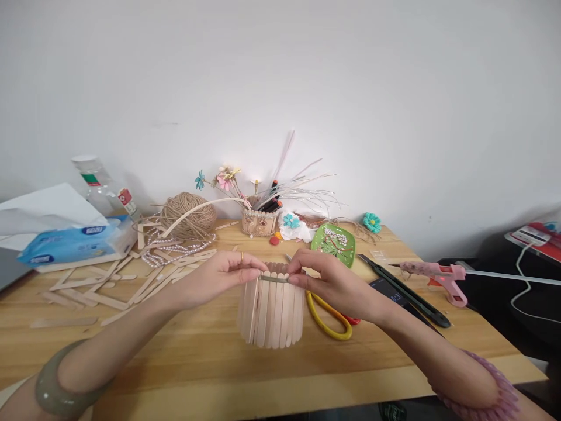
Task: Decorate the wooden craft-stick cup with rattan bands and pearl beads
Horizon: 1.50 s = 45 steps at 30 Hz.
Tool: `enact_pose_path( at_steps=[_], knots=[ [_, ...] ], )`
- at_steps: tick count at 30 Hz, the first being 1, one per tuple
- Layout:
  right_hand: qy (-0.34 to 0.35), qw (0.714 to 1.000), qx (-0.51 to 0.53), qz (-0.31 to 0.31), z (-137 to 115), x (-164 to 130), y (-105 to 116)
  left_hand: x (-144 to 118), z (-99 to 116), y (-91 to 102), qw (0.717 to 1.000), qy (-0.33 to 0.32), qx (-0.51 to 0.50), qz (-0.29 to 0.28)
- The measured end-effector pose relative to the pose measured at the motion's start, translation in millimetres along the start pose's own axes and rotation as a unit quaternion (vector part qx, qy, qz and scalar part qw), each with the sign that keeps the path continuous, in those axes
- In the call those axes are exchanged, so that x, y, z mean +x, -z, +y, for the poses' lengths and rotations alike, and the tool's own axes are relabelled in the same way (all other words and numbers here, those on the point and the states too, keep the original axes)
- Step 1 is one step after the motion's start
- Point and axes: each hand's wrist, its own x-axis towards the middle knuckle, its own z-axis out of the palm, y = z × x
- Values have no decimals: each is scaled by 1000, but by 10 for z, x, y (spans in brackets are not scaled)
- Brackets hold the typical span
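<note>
A round cup made of upright craft sticks [272, 316] stands at the table's near middle. Along its front, just below the rounded stick tops, runs a narrow greenish-tan trim strip [274, 278]. My left hand [225, 273] pinches the strip's left end against the rim, thumb and fingertips together. At the other end, my right hand [326, 278] pinches it in the same way, its fingers bent over the rim. Yellow-handled scissors [332, 323] lie beside the cup, partly hidden under my right hand. The cup's inside shows only a little.
Loose craft sticks [105, 280], a bead string [160, 257] and a twine ball [187, 213] lie left. Behind stand a decorated pen holder [258, 223] and a green dish [337, 242]. Rightward are a phone [394, 292], a utility knife [407, 295] and a pink glue gun [453, 278].
</note>
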Motion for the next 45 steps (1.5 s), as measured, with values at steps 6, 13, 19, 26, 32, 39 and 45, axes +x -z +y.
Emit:
enact_pose_path(
  at_steps=[6,13,19,26,32,39,45],
  knots=[
    [3,1000,10,-9,7,-8,-12,8,16,2,1000,-11,19,-10],
    [26,999,-1,-23,26,-7,-18,-9,101,-30,1000,9,24,4],
    [30,999,-9,-9,10,-3,-49,-25,121,-65,1000,9,19,9],
    [46,998,28,-32,67,-95,-24,-37,-93,-8,997,-56,25,-38],
    [27,998,-43,-37,160,-270,-64,18,-298,61,971,-162,173,-17],
    [-65,990,-41,121,98,-556,36,-70,-287,64,979,-107,135,109],
    [-174,945,-134,243,304,-1237,173,-86,-557,-295,987,-19,-46,153]
  ],
)
